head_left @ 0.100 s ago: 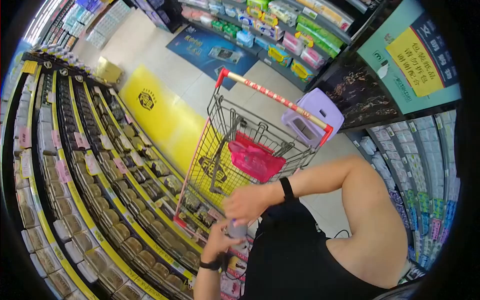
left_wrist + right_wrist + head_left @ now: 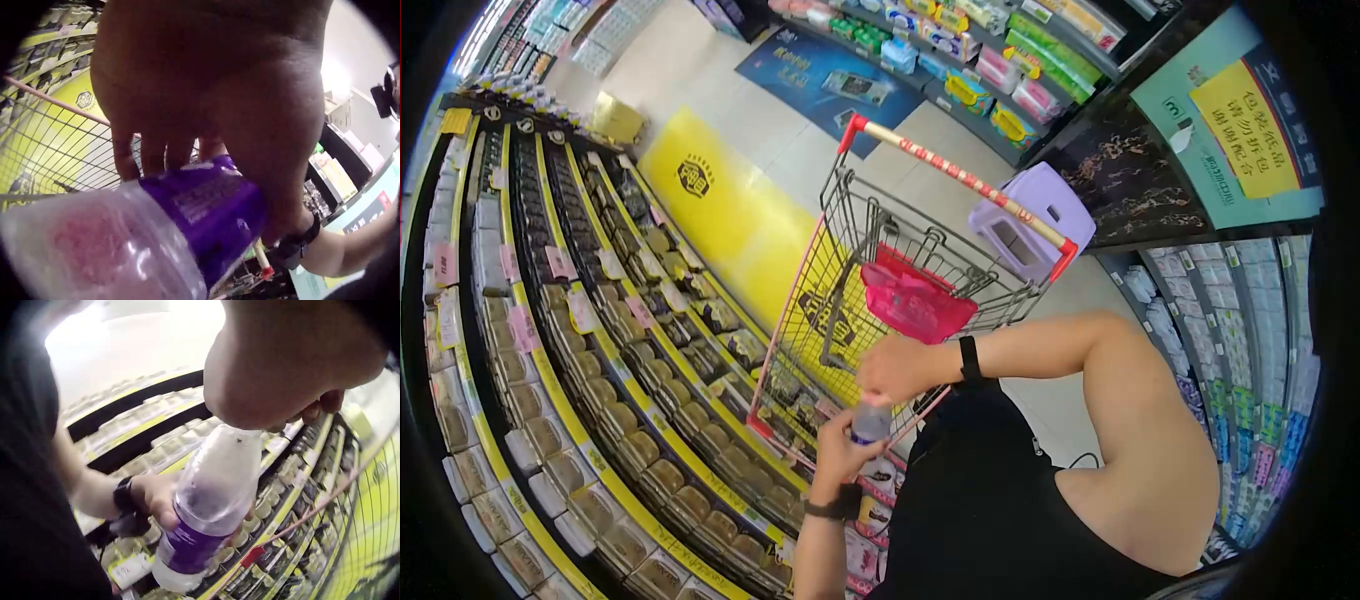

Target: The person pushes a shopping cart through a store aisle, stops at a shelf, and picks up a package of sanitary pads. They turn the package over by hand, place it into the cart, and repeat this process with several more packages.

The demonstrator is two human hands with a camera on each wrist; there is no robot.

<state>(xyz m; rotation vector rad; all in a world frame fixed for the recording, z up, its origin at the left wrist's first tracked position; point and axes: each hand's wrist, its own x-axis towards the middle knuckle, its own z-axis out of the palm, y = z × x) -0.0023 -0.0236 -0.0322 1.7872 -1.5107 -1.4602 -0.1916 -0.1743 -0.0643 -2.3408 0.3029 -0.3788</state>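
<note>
A clear plastic bottle (image 2: 219, 478) with a purple label stands slightly tilted between my two hands, before my body. My left hand (image 2: 837, 452) grips it round the label, thumb on the near side, as the right wrist view shows. At the bottle's top, my right hand (image 2: 895, 368) has its fingers curled over the neck end; the cap is hidden under them. In the left wrist view the bottle's purple label (image 2: 206, 215) lies against the left palm.
A wire shopping cart (image 2: 800, 300) with a pink bag (image 2: 920, 303) in it stands just in front. Long shelves of packaged goods (image 2: 640, 450) run along the left. A lilac plastic stool (image 2: 1055, 205) is beyond the cart handle, and more shelves (image 2: 1230, 340) line the right.
The right hand has shifted slightly right and up in the head view. The bottle has turned a little, and more of its body and purple label shows between the hands.
</note>
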